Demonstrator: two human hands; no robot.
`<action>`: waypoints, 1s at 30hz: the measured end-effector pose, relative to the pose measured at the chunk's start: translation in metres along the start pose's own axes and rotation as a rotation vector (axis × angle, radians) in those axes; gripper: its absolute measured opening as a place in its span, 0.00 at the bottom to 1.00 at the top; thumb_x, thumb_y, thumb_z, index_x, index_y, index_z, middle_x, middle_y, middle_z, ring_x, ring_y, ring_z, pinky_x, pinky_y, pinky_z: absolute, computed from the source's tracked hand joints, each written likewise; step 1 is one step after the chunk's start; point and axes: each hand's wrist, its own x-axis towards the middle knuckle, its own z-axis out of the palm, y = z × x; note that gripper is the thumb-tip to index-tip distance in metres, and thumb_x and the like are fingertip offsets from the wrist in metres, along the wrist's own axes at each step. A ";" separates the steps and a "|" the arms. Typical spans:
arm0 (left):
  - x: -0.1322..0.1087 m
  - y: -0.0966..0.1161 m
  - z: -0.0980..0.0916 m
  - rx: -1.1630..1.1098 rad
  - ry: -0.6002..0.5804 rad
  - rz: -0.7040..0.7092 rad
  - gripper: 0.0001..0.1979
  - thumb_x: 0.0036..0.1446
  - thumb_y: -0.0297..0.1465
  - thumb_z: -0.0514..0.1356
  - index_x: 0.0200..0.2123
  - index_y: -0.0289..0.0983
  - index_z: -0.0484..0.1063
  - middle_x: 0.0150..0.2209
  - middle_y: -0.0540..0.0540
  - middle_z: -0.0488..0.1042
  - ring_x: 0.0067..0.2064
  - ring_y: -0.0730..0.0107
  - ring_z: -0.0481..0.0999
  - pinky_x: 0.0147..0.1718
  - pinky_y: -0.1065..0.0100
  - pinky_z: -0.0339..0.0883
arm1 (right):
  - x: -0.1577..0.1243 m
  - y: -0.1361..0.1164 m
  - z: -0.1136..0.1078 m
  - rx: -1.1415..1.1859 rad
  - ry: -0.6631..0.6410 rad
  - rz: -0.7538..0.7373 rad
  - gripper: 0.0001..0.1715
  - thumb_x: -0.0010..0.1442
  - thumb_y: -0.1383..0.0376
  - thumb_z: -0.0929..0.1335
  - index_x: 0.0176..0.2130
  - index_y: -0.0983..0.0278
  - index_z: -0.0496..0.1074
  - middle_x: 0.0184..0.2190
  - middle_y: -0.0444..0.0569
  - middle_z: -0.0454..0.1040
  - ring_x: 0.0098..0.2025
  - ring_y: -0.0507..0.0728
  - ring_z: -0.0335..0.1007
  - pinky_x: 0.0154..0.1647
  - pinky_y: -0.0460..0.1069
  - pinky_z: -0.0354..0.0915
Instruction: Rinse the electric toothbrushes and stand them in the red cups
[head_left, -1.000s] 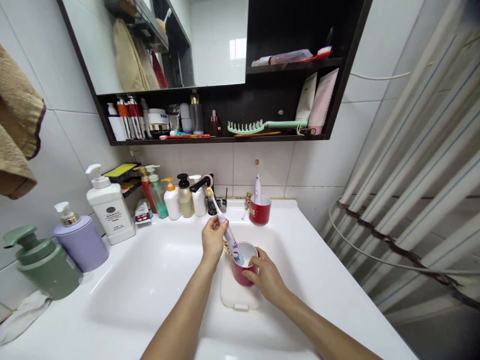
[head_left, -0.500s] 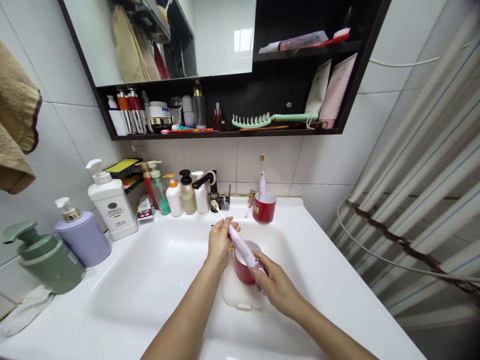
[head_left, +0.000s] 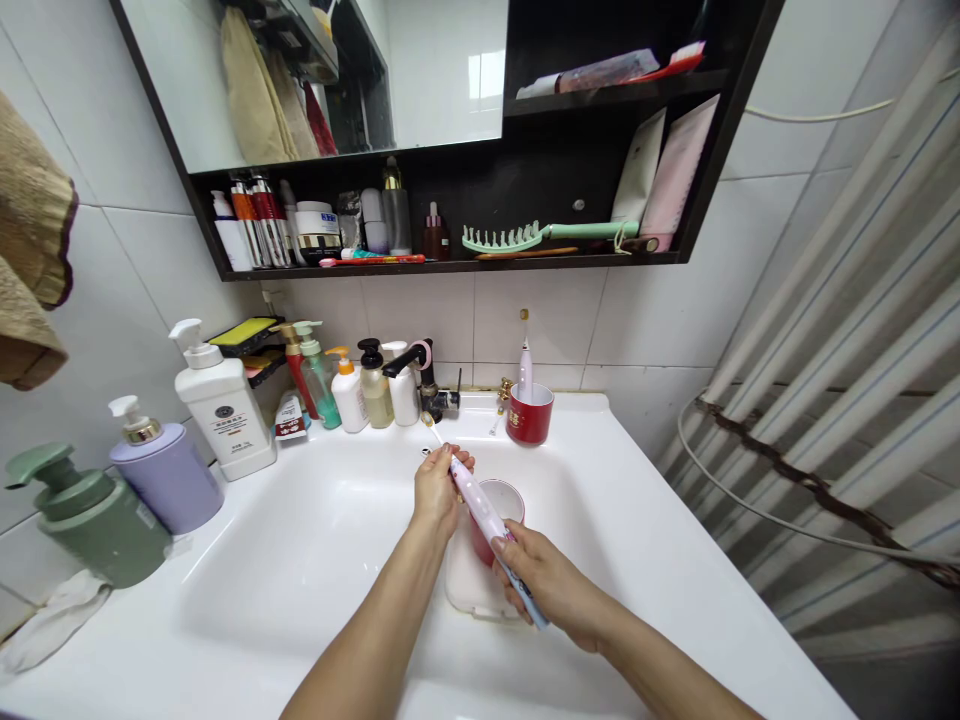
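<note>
Over the white sink basin (head_left: 315, 560), both hands hold a white and pink electric toothbrush (head_left: 480, 505). My left hand (head_left: 439, 490) pinches its upper part near the brush head. My right hand (head_left: 540, 580) is wrapped round the lower handle, whose blue end sticks out below my fingers. Just behind the toothbrush stands a red cup (head_left: 499, 505) on a white tray (head_left: 469, 590) inside the basin. Neither hand touches the cup.
A black faucet (head_left: 420, 375) stands at the back of the sink, with a second red cup (head_left: 529, 412) holding another toothbrush to its right. Pump bottles (head_left: 217, 400) line the left counter. A dark shelf (head_left: 450, 262) of toiletries hangs overhead. A striped curtain (head_left: 847, 330) is on the right.
The toothbrush has been lifted out of the red cup. My right hand left the cup and took the handle's lower end. My left hand stayed on the upper part.
</note>
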 end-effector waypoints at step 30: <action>0.017 0.004 -0.012 -0.009 0.159 0.026 0.08 0.48 0.26 0.48 0.19 0.34 0.59 0.15 0.53 0.62 0.18 0.82 0.64 0.22 0.77 0.60 | -0.002 0.008 0.001 -0.168 0.050 0.007 0.11 0.51 0.58 0.54 0.27 0.64 0.55 0.18 0.40 0.55 0.15 0.45 0.50 0.14 0.41 0.49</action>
